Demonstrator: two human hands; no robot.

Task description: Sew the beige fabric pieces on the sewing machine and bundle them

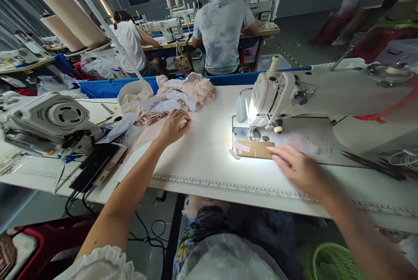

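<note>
My left hand (174,126) is over pale pink fabric (150,134) left of the sewing area, thumb and fingers pinched on a bit of it. My right hand (294,164), blurred by motion, has its fingers stretched toward the right end of a tan strip-like plate (256,149). This plate lies just in front of the needle area of a white sewing machine (269,97), whose lamp is lit. Behind my right hand is a smeared, sheer pale piece (305,143) that I cannot make out. Bundles of gathered pink fabric (196,88) lie behind my left hand.
A second machine head (55,119) and a black phone-like device (94,166) stand left. Dark scissors (372,164) lie right. A printed ruler (228,186) runs along the table's front edge. A green basket (336,262) sits below. Two people (217,36) work ahead.
</note>
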